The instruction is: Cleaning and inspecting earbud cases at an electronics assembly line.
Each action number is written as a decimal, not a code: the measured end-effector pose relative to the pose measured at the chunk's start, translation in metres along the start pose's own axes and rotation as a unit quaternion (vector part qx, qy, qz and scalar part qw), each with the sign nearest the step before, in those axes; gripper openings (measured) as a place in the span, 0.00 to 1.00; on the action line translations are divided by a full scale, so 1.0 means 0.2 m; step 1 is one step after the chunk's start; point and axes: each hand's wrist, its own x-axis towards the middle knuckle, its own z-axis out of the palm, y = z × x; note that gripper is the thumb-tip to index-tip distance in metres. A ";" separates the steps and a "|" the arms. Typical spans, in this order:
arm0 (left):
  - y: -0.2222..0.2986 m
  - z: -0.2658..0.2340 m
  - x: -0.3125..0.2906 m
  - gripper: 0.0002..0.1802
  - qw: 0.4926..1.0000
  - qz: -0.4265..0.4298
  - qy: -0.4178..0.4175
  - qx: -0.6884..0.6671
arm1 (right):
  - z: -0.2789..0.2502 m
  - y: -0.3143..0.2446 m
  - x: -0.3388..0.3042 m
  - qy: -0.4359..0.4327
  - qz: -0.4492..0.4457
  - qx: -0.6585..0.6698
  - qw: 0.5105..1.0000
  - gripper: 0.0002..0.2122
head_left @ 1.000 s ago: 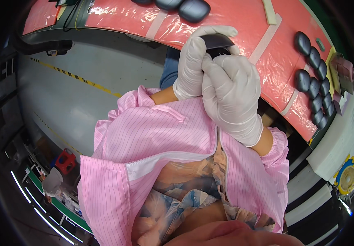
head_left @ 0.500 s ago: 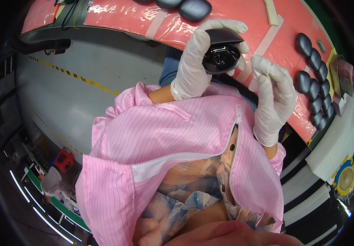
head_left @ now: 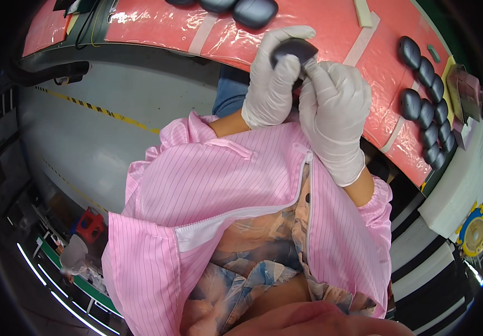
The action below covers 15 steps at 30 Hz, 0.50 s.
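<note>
My left hand (head_left: 268,92), in a white glove, is closed around a dark earbud case (head_left: 297,50), its thumb across the near side. The case is held up over the near edge of the pink-covered table (head_left: 236,47). My right hand (head_left: 336,115), also gloved, is against the case's right side with its fingers bent and pressed together. Whatever those fingertips hold, if anything, is hidden between the hands. The inside of the case is also out of sight behind my fingers.
Several dark cases (head_left: 255,12) lie along the table's far edge, and another cluster of them (head_left: 410,103) is at the right. A small yellow and blue fan (head_left: 474,235) stands far right beside a white foam block (head_left: 457,193). A red stool (head_left: 90,225) is on the floor at left.
My right hand has moved left and up onto the case from a pinch held apart from it. The case has turned, so its glossy black inside no longer shows.
</note>
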 end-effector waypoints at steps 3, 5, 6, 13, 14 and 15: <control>-0.02 0.00 0.00 0.43 0.999 0.044 0.022 0.024 | -0.02 -0.02 0.01 -0.001 0.014 0.032 0.999 0.14; -0.02 0.00 0.02 0.43 0.999 0.027 0.027 -0.015 | -0.02 -0.02 0.01 -0.020 0.010 0.113 0.993 0.14; -0.01 0.00 0.01 0.43 0.999 0.015 0.025 -0.022 | -0.03 -0.02 0.01 -0.026 0.007 0.075 0.997 0.14; -0.03 -0.03 0.02 0.44 1.000 0.015 0.013 -0.020 | -0.04 -0.03 0.01 -0.048 0.019 0.166 0.985 0.12; -0.02 -0.02 0.02 0.44 1.000 0.001 0.015 -0.024 | -0.03 -0.01 0.01 -0.046 0.019 0.165 0.985 0.12; -0.01 -0.01 0.02 0.44 0.999 -0.013 0.018 -0.028 | -0.01 0.00 -0.01 -0.010 0.014 0.103 0.995 0.12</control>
